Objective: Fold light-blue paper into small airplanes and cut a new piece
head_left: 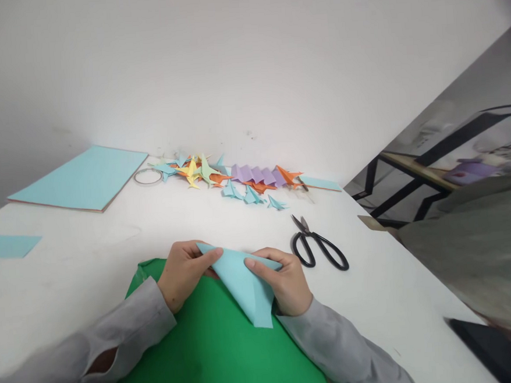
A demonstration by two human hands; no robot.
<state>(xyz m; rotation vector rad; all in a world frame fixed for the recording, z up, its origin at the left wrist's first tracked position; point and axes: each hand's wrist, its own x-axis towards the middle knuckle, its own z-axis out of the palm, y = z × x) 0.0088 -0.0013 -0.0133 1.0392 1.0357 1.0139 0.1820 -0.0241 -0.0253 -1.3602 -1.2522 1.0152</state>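
A light blue sheet of paper (pixel 244 274), partly folded into a triangle with a strip at its lower end, is held up between both hands over a green surface (pixel 214 352). My left hand (pixel 189 272) pinches its upper left corner, thumb on top. My right hand (pixel 283 277) grips the upper right part, with the thumb pressed on the front. Black-handled scissors (pixel 314 244) lie slightly open on the white table, right of my right hand. Beyond the hands, folded paper pieces (pixel 204 170) in several colours lie in a row.
A stack of blue sheets (pixel 84 180) lies at the back left, beside a thin ring (pixel 147 176). Blue strips lie at the left edge (pixel 8 245) and back right (pixel 322 183). A dark flat object (pixel 489 344) is at the right edge, near a person's clothing (pixel 474 252).
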